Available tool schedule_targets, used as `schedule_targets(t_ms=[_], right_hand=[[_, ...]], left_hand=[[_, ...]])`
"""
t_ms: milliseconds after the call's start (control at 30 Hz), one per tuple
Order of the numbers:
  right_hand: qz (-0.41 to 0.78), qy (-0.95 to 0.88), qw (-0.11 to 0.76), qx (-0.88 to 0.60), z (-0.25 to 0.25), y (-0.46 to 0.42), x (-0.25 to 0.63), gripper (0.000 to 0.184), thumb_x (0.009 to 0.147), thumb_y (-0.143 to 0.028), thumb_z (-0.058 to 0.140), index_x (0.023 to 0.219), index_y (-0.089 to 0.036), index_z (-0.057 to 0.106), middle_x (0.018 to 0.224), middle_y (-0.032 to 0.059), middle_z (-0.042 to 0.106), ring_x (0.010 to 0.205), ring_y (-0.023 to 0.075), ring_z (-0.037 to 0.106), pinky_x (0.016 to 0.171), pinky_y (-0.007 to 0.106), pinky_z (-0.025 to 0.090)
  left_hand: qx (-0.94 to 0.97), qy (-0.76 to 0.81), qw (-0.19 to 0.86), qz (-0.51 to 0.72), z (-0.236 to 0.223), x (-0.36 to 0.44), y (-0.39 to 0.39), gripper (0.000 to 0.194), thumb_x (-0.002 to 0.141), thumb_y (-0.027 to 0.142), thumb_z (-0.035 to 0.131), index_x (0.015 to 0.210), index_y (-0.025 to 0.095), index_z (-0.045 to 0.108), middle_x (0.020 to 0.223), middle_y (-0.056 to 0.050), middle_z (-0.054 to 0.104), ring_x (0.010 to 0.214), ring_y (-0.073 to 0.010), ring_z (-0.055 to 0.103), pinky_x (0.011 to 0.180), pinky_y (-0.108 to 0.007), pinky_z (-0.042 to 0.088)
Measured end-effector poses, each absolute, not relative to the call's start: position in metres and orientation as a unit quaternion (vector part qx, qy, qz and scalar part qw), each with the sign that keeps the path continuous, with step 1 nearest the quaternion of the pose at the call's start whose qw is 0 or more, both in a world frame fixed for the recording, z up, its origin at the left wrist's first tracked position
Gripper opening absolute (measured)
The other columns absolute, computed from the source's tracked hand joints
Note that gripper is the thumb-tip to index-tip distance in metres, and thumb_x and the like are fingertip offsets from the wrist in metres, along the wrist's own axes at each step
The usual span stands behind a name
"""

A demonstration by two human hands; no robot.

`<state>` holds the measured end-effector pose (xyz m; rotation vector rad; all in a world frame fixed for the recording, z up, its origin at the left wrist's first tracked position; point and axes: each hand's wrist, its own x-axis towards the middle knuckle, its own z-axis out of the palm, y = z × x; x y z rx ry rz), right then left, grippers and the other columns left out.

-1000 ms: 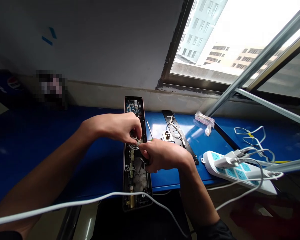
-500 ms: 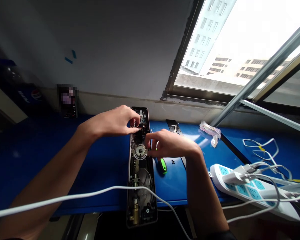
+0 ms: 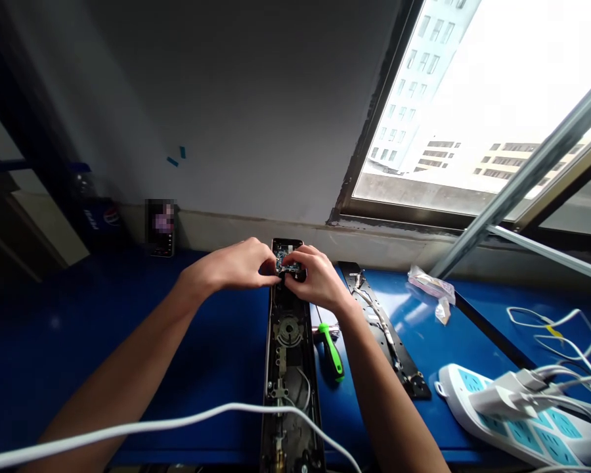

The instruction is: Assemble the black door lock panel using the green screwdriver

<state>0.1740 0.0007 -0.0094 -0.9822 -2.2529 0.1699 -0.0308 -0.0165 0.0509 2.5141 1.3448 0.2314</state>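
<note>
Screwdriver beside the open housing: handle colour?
Bright green handle, best seen in the head view.

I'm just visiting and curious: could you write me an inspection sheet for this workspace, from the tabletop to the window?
Surface: glossy blue tabletop, with glare at right.
Work items: long black open housing with a blue circuit board inside; green-and-black screwdriver just right of it; long flat black plate farther right.
Clutter: crumpled clear plastic bag; dark upright smartphone; blue-labelled bottle.
Hands: bare left hand and bare right hand, both at the circuit board; whether either pinches anything is unclear.
Cables: thick white cable crossing the foreground; white power strip with blue sockets, plugs in it.
Surroundings: grey wall; dark-framed window, buildings outside.
</note>
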Motion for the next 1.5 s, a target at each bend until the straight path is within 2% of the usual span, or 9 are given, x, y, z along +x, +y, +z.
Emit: schedule_targets(t_ms=[133,300,400,533,633,833,1000,1300,1500], right_hand=[[0.071,-0.86,0.342,-0.374,-0.022,0.0,0.173,0.023,0.082,-0.023,0.068,0.104,-0.021,0.075,0.103,0.0072,0.067,0.1,0.0232,0.058,0.093,0.035,0.049],[0.082,-0.832,0.405,-0.37,-0.018,0.009,0.173,0.026,0.086,-0.016,0.058,0.108,-0.02,0.072,0.112,0.0076,0.066,0.099,0.0196,0.06,0.09,0.031,0.049],[0.095,-0.862,0.347,-0.358,-0.007,0.022,0.172,0.04,0.083,-0.01,0.058,0.118,-0.023,0.071,0.112,0.0044,0.07,0.086,0.016,0.06,0.082,0.028,0.048],[0.1,-0.867,0.343,-0.347,0.004,0.036,0.172,0.026,0.091,-0.019,0.061,0.11,-0.021,0.077,0.09,0.0014,0.069,0.071,0.012,0.055,0.075,0.026,0.045],[0.11,-0.859,0.364,-0.342,0.006,0.038,0.174,0.028,0.091,-0.016,0.058,0.109,-0.02,0.079,0.093,0.0024,0.069,0.07,0.0105,0.055,0.073,0.024,0.045],[0.127,-0.884,0.303,-0.332,0.001,0.043,0.172,0.041,0.082,-0.008,0.061,0.117,-0.023,0.077,0.097,0.0013,0.075,0.071,0.0108,0.056,0.074,0.024,0.044],[0.101,-0.859,0.347,-0.362,0.0,0.049,0.171,0.031,0.092,-0.013,0.057,0.107,-0.022,0.081,0.098,0.004,0.072,0.073,0.0115,0.057,0.075,0.024,0.044],[0.104,-0.832,0.341,-0.424,-0.004,0.051,0.168,0.034,0.088,-0.017,0.054,0.104,-0.026,0.082,0.09,0.0035,0.076,0.074,0.0168,0.059,0.073,0.029,0.043],[0.117,-0.844,0.346,-0.393,-0.004,0.05,0.164,0.032,0.082,-0.011,0.052,0.085,-0.024,0.081,0.092,0.0025,0.076,0.076,0.0167,0.061,0.072,0.029,0.042]], left_hand=[[0.87,0.465,0.145,0.074,0.048,-0.03,-0.016,0.02,0.083,0.031,0.062,0.073,0.018,0.072,0.075,-0.004,0.073,0.063,-0.0158,0.06,0.056,-0.027,0.036],[0.872,0.455,0.158,0.084,0.049,-0.033,-0.016,0.021,0.084,0.032,0.06,0.077,0.018,0.074,0.075,-0.003,0.072,0.063,-0.0157,0.06,0.056,-0.027,0.037],[0.863,0.472,0.161,0.083,0.051,-0.036,-0.015,0.024,0.086,0.035,0.06,0.075,0.018,0.073,0.076,-0.004,0.073,0.064,-0.0161,0.061,0.057,-0.027,0.038],[0.855,0.483,0.176,0.069,0.052,-0.039,-0.014,0.03,0.088,0.044,0.062,0.081,0.018,0.075,0.079,-0.004,0.074,0.064,-0.0169,0.062,0.057,-0.027,0.04],[0.856,0.48,0.186,0.058,0.051,-0.039,-0.013,0.035,0.086,0.051,0.066,0.084,0.018,0.077,0.081,-0.006,0.075,0.067,-0.0179,0.063,0.059,-0.027,0.043],[0.863,0.459,0.203,0.062,0.047,-0.033,-0.012,0.021,0.083,0.038,0.07,0.083,0.018,0.077,0.081,-0.004,0.075,0.069,-0.0176,0.065,0.061,-0.026,0.043],[0.871,0.445,0.199,0.06,0.044,-0.03,-0.01,0.017,0.082,0.034,0.072,0.083,0.018,0.077,0.082,-0.004,0.074,0.073,-0.0181,0.065,0.063,-0.026,0.044],[0.882,0.417,0.212,0.055,0.041,-0.029,-0.008,0.021,0.084,0.04,0.072,0.089,0.02,0.078,0.086,-0.002,0.074,0.075,-0.0168,0.065,0.067,-0.025,0.044],[0.879,0.421,0.216,0.056,0.041,-0.026,-0.008,0.025,0.09,0.039,0.065,0.086,0.018,0.078,0.082,-0.002,0.074,0.071,-0.0159,0.063,0.063,-0.026,0.042]])
